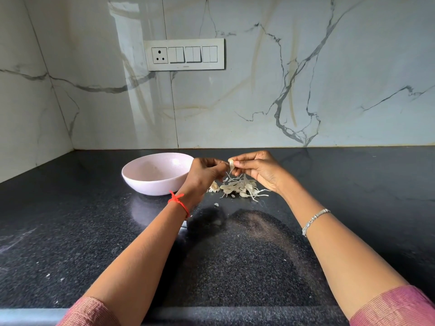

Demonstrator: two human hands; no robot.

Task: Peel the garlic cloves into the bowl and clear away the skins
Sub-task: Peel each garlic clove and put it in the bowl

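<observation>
Head cam: left grip (202, 171) and right grip (256, 171) both pinch one garlic clove (231, 164) above the skins (240, 188), toward the table's (70, 231) back edge. Bowl (150, 184) sits just left. I'd peel downward from the tip, keeping scraps over that pile.

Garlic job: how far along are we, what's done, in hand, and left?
Done: a pile of skins lies on the counter right of the bowl, so several cloves look peeled; the bowl's bottom is hidden. In hand: left hand and right hand pinch one clove above the pile. Left: the skins are not cleared yet.
</observation>
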